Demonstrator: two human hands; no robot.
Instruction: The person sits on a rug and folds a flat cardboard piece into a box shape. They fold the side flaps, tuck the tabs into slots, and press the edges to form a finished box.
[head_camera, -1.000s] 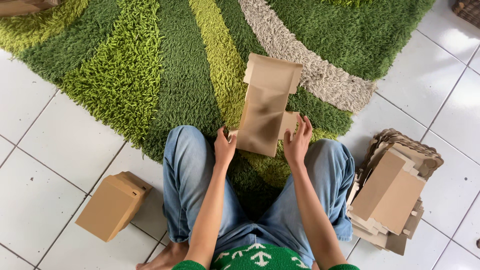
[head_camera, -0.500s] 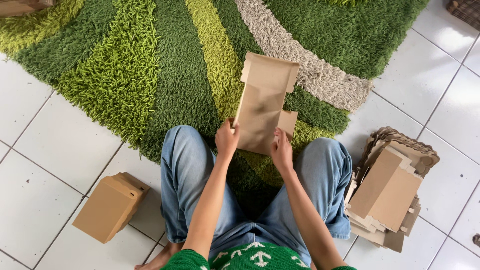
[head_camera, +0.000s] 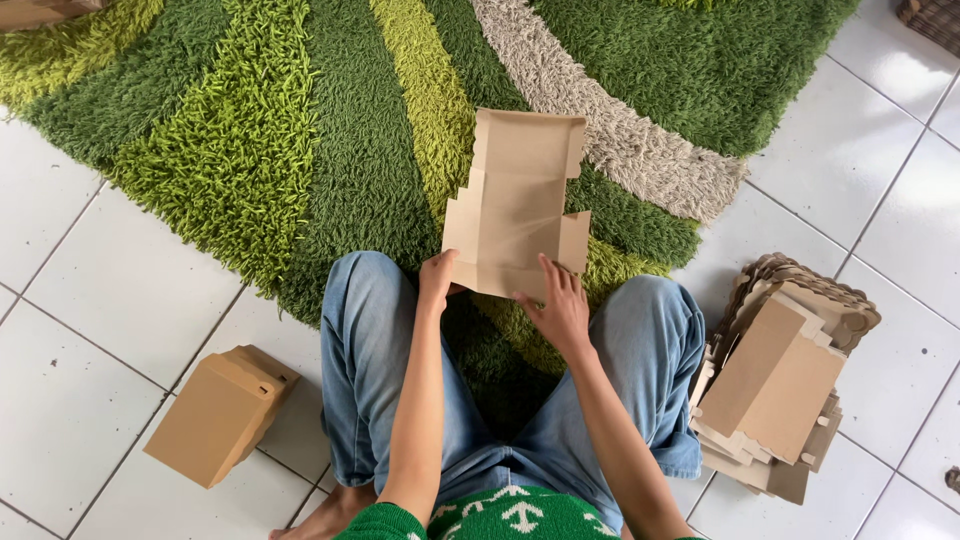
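Cardboard, a flat brown box blank (head_camera: 520, 205) with side flaps, stands just above the centre of the frame, held up over the green striped rug (head_camera: 250, 150). Its lower edge sits between the person's knees. The left hand (head_camera: 437, 277) pinches the blank's lower left corner, fingers closed on the card. The right hand (head_camera: 558, 308) lies against the lower right part of the blank, its fingers (head_camera: 550, 272) spread flat on the surface and thumb at the bottom edge, so it grips the card as well.

Below the hands, both legs in blue jeans (head_camera: 370, 360) are bent apart, and a green patterned sleeve and hem show at the bottom edge. A bare foot (head_camera: 330, 518) peeks out at the lower middle left.

On the white tiled floor (head_camera: 90, 330), a folded brown cardboard box (head_camera: 220, 412) lies at the lower left, just beside the left leg. At the right of the frame a stack of flat cardboard blanks (head_camera: 780, 385) rests on the tiles, close beside the right knee.
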